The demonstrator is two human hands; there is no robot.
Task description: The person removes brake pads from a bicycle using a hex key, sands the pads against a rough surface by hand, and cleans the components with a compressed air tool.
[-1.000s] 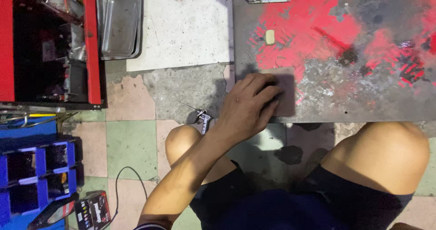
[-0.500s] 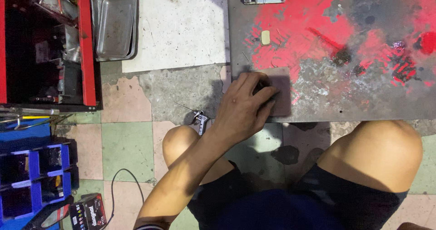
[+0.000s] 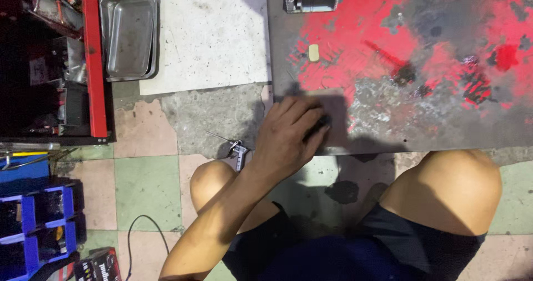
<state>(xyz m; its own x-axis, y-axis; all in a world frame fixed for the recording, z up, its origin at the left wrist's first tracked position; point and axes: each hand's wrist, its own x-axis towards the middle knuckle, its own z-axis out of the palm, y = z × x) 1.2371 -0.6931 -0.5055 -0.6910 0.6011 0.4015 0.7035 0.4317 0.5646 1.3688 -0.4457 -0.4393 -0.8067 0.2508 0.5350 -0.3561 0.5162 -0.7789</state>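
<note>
One hand is in view, my left hand (image 3: 288,139), stretched forward from between my bare knees onto the near edge of the metal plate (image 3: 444,120), a grey sheet blotched with red paint. My fingers (image 3: 302,114) lie close together and curl down over a small dark object (image 3: 323,121) that peeks out at their tips, at about two o'clock from my knuckles; I press on it, but I cannot tell whether I truly grip it or only cover it. It rests on the plate, close to the plate's near left corner. My other hand does not show.

At eleven o'clock from my hand, well apart, a steel tray (image 3: 130,34) sits beside a pale stone slab (image 3: 211,37). At one o'clock a small pale yellowish block (image 3: 313,52) lies on the red paint. Just beside my wrist, at nine o'clock, a small metal tool (image 3: 237,152) lies on the floor. A red tool cabinet (image 3: 91,59) stands far left, blue bins (image 3: 33,225) below it.
</note>
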